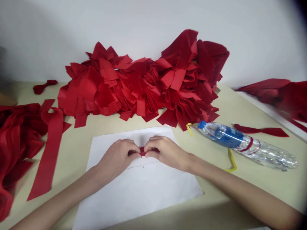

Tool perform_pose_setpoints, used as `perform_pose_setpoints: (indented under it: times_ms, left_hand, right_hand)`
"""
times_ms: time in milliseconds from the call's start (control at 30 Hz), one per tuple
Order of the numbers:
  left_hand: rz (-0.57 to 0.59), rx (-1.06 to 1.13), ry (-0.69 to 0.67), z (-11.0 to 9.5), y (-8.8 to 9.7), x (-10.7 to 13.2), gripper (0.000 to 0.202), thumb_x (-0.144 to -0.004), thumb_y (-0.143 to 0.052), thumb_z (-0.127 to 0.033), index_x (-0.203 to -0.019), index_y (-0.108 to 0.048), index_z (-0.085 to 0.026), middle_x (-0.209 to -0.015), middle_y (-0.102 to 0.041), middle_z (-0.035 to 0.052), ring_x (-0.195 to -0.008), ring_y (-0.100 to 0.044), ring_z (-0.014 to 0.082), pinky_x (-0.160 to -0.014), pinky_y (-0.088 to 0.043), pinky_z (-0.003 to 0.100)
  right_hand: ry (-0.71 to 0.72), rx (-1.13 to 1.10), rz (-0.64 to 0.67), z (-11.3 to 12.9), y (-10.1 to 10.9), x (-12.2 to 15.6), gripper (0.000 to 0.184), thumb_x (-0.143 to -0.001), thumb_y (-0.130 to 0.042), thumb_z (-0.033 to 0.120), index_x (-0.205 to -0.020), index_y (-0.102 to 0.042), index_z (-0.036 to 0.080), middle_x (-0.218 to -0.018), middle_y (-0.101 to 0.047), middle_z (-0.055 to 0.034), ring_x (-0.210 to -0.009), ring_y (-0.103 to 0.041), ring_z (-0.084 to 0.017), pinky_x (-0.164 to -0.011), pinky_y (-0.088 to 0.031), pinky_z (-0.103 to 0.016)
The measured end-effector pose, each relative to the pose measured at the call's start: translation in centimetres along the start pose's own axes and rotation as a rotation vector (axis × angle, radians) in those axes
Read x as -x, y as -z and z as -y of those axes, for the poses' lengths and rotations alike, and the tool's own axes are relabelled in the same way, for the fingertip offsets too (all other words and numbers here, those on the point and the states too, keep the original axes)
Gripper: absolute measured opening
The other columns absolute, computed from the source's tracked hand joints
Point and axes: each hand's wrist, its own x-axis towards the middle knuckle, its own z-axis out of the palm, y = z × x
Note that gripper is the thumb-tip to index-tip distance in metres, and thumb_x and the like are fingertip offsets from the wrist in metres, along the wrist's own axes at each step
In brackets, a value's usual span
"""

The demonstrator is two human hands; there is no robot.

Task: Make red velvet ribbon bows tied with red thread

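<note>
Both hands are working close together here: the fingers of my left hand [119,157] and right hand [166,152] are pinched together on a small folded red fabric strip [143,149], clamping it from either side so the fold likely stays put. It sits near the far edge of a white paper sheet [141,195], which seems to serve as a clean work surface, with a thin drawn line [143,166] just below the hands, maybe a guide. A big heap of red fabric strips [139,86] is shoved along the table's [74,153] back edge, probably keeping the front free. A plastic water bottle [247,145] lies off to the right.
</note>
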Motion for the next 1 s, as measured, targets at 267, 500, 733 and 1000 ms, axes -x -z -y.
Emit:
perform_pose_setpoints:
  times_ms: [267,500,733,1000]
  left_hand:
    - [-0.004,-0.073,0.067,-0.9,0.2,0.1,0.012,-0.073,-0.05,-0.023,-0.062,-0.055,-0.021,-0.057,-0.053,-0.004,-0.055,-0.043,0.0129,-0.051,-0.029,0.026]
    - [-0.025,-0.067,0.053,-0.5,0.1,-0.4,0.017,-0.075,-0.047,-0.022,-0.06,-0.056,-0.02,-0.055,-0.055,-0.0029,-0.054,-0.048,0.0141,-0.051,-0.031,0.027]
    - [0.047,0.043,0.073,-0.2,1.0,-1.3,0.015,-0.073,-0.051,-0.026,-0.063,-0.061,-0.02,-0.062,-0.061,-0.0022,-0.06,-0.054,0.0151,-0.053,-0.036,0.026]
    - [0.048,0.051,0.081,-0.1,1.1,-1.6,0.02,-0.075,-0.049,-0.027,-0.063,-0.064,-0.019,-0.061,-0.062,-0.0009,-0.057,-0.053,0.0144,-0.051,-0.034,0.026]
  right_hand:
    - [-0.126,-0.047,0.11,-0.3,1.0,-1.3,0.006,-0.074,-0.062,0.018,-0.074,-0.068,0.019,-0.063,-0.062,0.0036,-0.055,-0.048,-0.007,-0.053,-0.032,-0.021]
    - [-0.116,-0.148,0.184,-0.5,1.9,-2.2,0.006,-0.071,-0.066,0.02,-0.075,-0.07,0.018,-0.068,-0.066,0.0012,-0.065,-0.059,-0.01,-0.06,-0.04,-0.021]
    - [-0.146,-0.238,0.16,-1.6,1.6,-2.9,0.008,-0.07,-0.066,0.023,-0.075,-0.069,0.017,-0.067,-0.065,0.0012,-0.063,-0.058,-0.01,-0.058,-0.041,-0.02]
    - [-0.177,-0.169,0.139,-1.0,1.6,-3.2,0.005,-0.068,-0.068,0.022,-0.07,-0.068,0.017,-0.062,-0.062,0.002,-0.06,-0.055,-0.009,-0.055,-0.038,-0.02]
